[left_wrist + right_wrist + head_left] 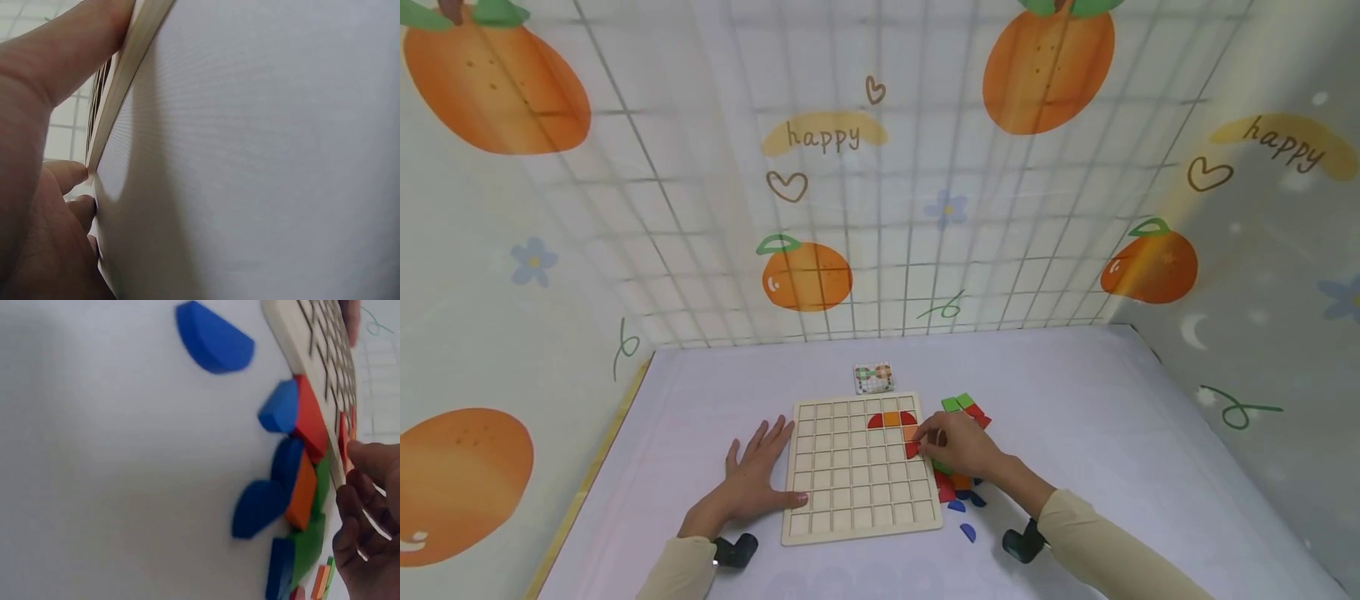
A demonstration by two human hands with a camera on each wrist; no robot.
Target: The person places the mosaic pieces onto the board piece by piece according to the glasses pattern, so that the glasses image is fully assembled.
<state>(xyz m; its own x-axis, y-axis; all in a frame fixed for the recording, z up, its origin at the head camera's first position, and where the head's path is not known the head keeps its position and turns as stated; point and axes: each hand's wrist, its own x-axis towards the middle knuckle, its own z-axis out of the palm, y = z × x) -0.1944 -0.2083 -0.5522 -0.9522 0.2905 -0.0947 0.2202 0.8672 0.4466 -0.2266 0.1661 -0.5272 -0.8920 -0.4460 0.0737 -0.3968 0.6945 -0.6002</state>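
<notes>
Left hand (756,482): fingers spread, thumb on pale wooden gridded board (861,497), probably steadying it. Right hand (962,444): fingers bent at flat red curved-edged piece (912,451), board's right column (pinch? can't tell).

A right hand (955,446) partly covers colored pieces (945,487), right of lower center — the card's (874,377) fine print too small to read — while the left wrist view's left edge crops the left hand (28,181).

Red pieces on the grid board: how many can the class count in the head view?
3: one red piece left of an orange square, another right of it, a third by the right hand, which may hide more.
</notes>
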